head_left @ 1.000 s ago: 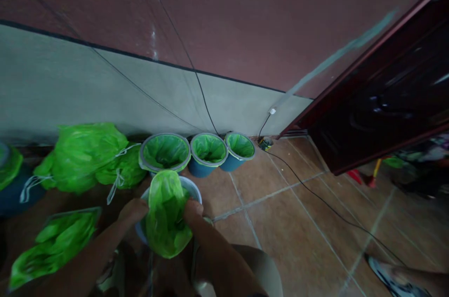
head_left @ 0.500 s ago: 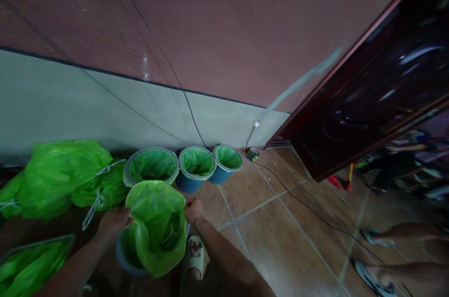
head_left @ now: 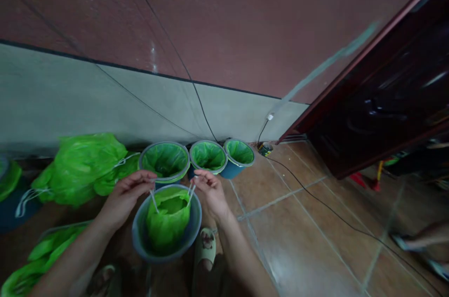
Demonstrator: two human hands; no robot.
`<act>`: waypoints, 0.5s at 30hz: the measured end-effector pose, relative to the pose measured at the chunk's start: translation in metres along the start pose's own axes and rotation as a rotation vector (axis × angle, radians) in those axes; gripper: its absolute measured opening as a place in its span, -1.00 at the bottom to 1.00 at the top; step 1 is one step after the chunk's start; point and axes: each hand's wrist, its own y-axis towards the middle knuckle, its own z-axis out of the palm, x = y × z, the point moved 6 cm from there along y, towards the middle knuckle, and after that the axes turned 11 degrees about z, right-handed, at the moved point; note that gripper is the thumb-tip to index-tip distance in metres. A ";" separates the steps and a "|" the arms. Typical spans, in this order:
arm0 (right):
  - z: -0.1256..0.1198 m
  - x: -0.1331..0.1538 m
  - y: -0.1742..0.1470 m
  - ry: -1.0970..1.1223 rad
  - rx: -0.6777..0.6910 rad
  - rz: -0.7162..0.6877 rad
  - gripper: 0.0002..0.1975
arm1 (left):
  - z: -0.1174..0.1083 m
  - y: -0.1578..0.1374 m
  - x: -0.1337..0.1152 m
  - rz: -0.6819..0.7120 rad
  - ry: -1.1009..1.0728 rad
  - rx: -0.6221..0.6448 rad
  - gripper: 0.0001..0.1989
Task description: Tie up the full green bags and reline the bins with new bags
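Note:
A green garbage bag [head_left: 167,229] sits inside a grey-blue trash can [head_left: 140,241] in front of my feet, its mouth gathered partly closed. My left hand [head_left: 131,191] pinches a white drawstring [head_left: 153,201] at the left of the bag's mouth. On the other side, my right hand [head_left: 212,191] pinches the right white drawstring [head_left: 191,195], pulled up in a loop. Both strings look taut, and the bag's rim stands free of the can's rim. What lies inside the bag is too dark to make out.
Behind stand three blue cans lined with green bags: a left can [head_left: 143,148], a middle can [head_left: 224,153] and a right can [head_left: 234,170]. Tied green bags [head_left: 87,161] lie leftward. A black cable [head_left: 315,208] crosses the tiles towards another person's foot [head_left: 407,242].
The bag's wide-open mouth has been drawn narrower and now sits lower inside the can. My hands have gone from the bag's edges to its drawstrings. The view has shifted slightly.

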 end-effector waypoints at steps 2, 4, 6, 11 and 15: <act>0.013 -0.006 0.001 0.059 0.070 0.084 -0.64 | 0.008 0.005 0.000 0.032 0.066 0.067 -0.68; 0.029 -0.022 0.003 -0.005 0.154 0.161 -0.56 | 0.021 0.008 0.005 0.059 0.120 0.170 -0.67; 0.045 -0.038 0.004 -0.148 0.242 0.196 -0.52 | 0.034 0.009 0.009 0.091 0.157 0.265 -0.66; 0.057 -0.049 0.010 -0.374 0.284 0.102 -0.84 | 0.045 0.014 0.018 0.137 0.265 0.314 -0.59; 0.040 -0.034 0.021 -0.340 0.138 0.111 -0.74 | 0.035 0.025 0.037 0.117 0.353 0.143 -0.51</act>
